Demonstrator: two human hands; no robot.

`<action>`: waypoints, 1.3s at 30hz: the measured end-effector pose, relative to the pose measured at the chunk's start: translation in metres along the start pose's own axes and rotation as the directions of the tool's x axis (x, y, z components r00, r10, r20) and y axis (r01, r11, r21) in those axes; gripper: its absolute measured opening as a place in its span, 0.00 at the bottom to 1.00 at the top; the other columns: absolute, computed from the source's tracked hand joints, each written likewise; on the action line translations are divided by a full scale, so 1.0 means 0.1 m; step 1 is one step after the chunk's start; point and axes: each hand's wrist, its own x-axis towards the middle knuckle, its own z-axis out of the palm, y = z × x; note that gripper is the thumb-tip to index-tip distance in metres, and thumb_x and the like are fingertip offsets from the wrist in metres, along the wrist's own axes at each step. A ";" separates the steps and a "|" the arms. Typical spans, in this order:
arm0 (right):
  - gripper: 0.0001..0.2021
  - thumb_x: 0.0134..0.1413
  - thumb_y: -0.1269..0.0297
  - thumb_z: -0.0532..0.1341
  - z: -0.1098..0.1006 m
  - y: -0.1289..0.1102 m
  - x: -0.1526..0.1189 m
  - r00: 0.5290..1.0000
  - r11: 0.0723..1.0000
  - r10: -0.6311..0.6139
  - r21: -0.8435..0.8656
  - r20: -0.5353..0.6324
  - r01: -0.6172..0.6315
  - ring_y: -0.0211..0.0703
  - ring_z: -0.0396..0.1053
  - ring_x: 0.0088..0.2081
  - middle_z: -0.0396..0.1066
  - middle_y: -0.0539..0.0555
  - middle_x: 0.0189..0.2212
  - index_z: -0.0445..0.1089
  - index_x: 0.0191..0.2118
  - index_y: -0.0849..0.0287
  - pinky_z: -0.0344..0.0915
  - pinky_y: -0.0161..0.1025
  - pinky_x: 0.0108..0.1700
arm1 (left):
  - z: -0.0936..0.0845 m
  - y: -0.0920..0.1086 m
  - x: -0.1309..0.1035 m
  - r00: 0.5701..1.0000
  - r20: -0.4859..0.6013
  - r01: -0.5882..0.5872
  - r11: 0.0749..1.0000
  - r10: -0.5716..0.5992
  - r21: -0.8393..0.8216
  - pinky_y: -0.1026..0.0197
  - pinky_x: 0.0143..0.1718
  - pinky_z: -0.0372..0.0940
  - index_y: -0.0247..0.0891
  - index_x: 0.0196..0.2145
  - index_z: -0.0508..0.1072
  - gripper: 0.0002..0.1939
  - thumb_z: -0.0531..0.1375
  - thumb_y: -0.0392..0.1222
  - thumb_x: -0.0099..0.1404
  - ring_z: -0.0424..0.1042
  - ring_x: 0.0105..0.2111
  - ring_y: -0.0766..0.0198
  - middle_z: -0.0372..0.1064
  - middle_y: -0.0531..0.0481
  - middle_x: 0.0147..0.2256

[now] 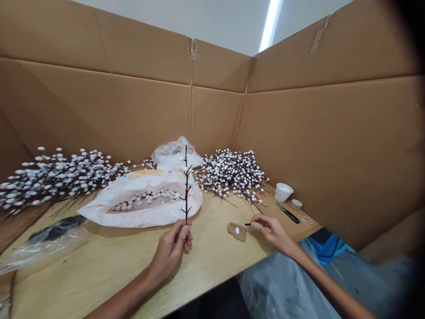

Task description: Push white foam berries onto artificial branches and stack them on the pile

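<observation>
My left hand (175, 243) is closed round the lower end of a dark brown artificial twig (187, 190), held upright above the table. Short side stubs run up the twig, and a white ball or two shows beside its lower part. In my right hand (270, 232) a short dark stick (247, 224) is pinched, its tip over a piece of cardboard (241, 235). A white blob (237, 230) lies on that cardboard. Behind the left hand lies an open white plastic bag (149, 220) with many white balls (133, 201) inside.
Piles of white-berried branches lie at left (73, 173) and back right (229, 170). A clear bag (175, 153) sits between them. At right are a white cup (283, 192), a small cup (295, 204) and a knife (288, 213). Cardboard walls (139, 102) enclose the table (206, 274).
</observation>
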 end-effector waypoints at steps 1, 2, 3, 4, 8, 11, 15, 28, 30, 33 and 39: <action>0.12 0.57 0.59 0.55 0.02 0.04 -0.02 1.000 1.000 0.004 -0.002 -0.004 -0.004 0.45 0.71 0.31 0.73 0.55 0.28 0.72 0.32 0.61 0.66 0.37 0.32 | 0.00 0.00 0.00 1.000 0.004 -0.002 1.000 0.002 0.001 0.65 0.24 0.64 0.36 0.43 0.66 0.14 0.50 0.49 0.70 0.67 0.23 0.67 0.66 0.52 0.27; 0.12 0.57 0.59 0.55 0.04 0.07 -0.03 1.000 1.000 0.005 -0.008 -0.007 -0.005 0.46 0.71 0.31 0.73 0.55 0.28 0.72 0.32 0.60 0.66 0.38 0.32 | 0.00 0.00 0.00 1.000 0.004 -0.002 1.000 0.002 0.002 0.65 0.24 0.64 0.36 0.43 0.66 0.14 0.50 0.49 0.70 0.66 0.23 0.67 0.66 0.52 0.27; 0.13 0.57 0.58 0.55 0.06 0.09 -0.04 1.000 1.000 0.005 -0.015 -0.010 -0.005 0.46 0.71 0.31 0.73 0.55 0.28 0.72 0.31 0.60 0.66 0.38 0.32 | 0.00 0.00 -0.01 1.000 0.003 0.000 1.000 0.000 0.002 0.66 0.24 0.64 0.36 0.43 0.66 0.14 0.50 0.49 0.70 0.66 0.23 0.68 0.66 0.52 0.27; 0.13 0.57 0.58 0.55 0.07 0.10 -0.04 1.000 1.000 0.004 -0.022 -0.012 -0.004 0.46 0.71 0.31 0.74 0.55 0.28 0.72 0.32 0.60 0.66 0.38 0.32 | 0.00 0.00 -0.01 1.000 0.004 0.004 1.000 -0.004 0.002 0.66 0.25 0.64 0.36 0.43 0.65 0.14 0.50 0.49 0.70 0.66 0.24 0.68 0.66 0.52 0.27; 0.14 0.58 0.59 0.53 0.11 0.11 -0.06 1.000 0.999 -0.003 -0.055 -0.017 0.002 0.47 0.72 0.32 0.75 0.57 0.30 0.73 0.33 0.60 0.67 0.39 0.34 | 0.01 -0.01 -0.03 1.000 0.006 0.017 1.000 -0.017 0.011 0.65 0.25 0.64 0.37 0.42 0.65 0.13 0.50 0.49 0.70 0.66 0.24 0.68 0.66 0.52 0.28; 0.13 0.58 0.60 0.54 0.10 0.07 -0.07 1.000 0.996 -0.017 -0.087 -0.016 0.016 0.48 0.72 0.34 0.75 0.57 0.31 0.74 0.33 0.60 0.66 0.40 0.37 | 0.01 0.01 -0.05 1.000 0.011 0.008 1.000 -0.008 0.025 0.66 0.25 0.64 0.36 0.43 0.65 0.14 0.49 0.49 0.70 0.66 0.23 0.68 0.66 0.53 0.27; 0.12 0.57 0.62 0.54 0.09 0.03 -0.10 0.999 0.992 -0.033 -0.123 -0.022 0.030 0.49 0.72 0.36 0.76 0.58 0.33 0.74 0.33 0.59 0.65 0.42 0.39 | 0.02 0.04 -0.07 0.999 0.037 -0.014 0.998 0.012 0.054 0.65 0.25 0.65 0.36 0.43 0.66 0.14 0.49 0.49 0.70 0.67 0.24 0.67 0.66 0.52 0.27; 0.13 0.59 0.63 0.53 0.10 0.01 -0.15 0.994 0.979 -0.089 -0.190 -0.067 0.075 0.48 0.73 0.37 0.76 0.57 0.35 0.74 0.34 0.58 0.67 0.41 0.40 | 0.01 0.04 -0.08 0.994 0.067 -0.094 0.989 0.086 0.118 0.65 0.26 0.66 0.36 0.43 0.67 0.14 0.48 0.47 0.70 0.69 0.25 0.66 0.68 0.52 0.27; 0.12 0.59 0.63 0.53 0.11 0.02 -0.15 0.993 0.977 -0.099 -0.197 -0.065 0.085 0.48 0.73 0.38 0.76 0.57 0.35 0.74 0.34 0.58 0.67 0.41 0.41 | 0.01 0.05 -0.08 0.994 0.067 -0.097 0.988 0.089 0.121 0.65 0.26 0.66 0.36 0.43 0.67 0.14 0.49 0.47 0.70 0.69 0.24 0.66 0.68 0.52 0.27; 0.12 0.58 0.64 0.54 0.11 0.02 -0.15 0.991 0.974 -0.111 -0.208 -0.068 0.095 0.49 0.73 0.39 0.77 0.57 0.35 0.75 0.34 0.58 0.67 0.42 0.42 | 0.01 0.07 -0.09 0.993 0.060 -0.106 0.987 0.100 0.120 0.65 0.26 0.65 0.36 0.42 0.68 0.13 0.50 0.47 0.70 0.68 0.24 0.66 0.68 0.52 0.26; 0.14 0.59 0.61 0.54 0.11 -0.11 -0.16 0.981 0.973 -0.121 -0.216 -0.154 0.086 0.53 0.74 0.42 0.76 0.61 0.40 0.75 0.40 0.60 0.69 0.46 0.45 | 0.03 0.11 -0.10 0.997 0.046 -0.060 0.998 0.059 0.017 0.66 0.26 0.64 0.36 0.39 0.69 0.14 0.52 0.50 0.68 0.67 0.25 0.66 0.67 0.52 0.26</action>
